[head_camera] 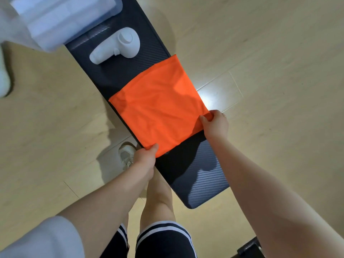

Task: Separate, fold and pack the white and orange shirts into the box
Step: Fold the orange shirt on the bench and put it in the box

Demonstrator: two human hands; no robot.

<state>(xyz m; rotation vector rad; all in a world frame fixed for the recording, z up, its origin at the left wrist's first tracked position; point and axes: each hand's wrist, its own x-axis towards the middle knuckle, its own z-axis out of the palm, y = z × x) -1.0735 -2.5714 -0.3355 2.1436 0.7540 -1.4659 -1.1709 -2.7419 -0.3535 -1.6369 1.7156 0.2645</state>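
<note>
Head | orange shirt (pixel 158 107) flat on bench (pixel 201 179) | both hands pinch near corners

Pale beige wood-look floor (pixel 260 43), plank seams running diagonally, bright light glare on one plank just right of the table. Narrow dark table (pixel 204 183) with a ribbed, woven-looking top and rounded corners crosses the view diagonally from top left to lower middle. Soft shadows fall on the floor left of the table. A dark object (pixel 248 246) sits at the bottom right edge, cannot tell what it is.
</note>
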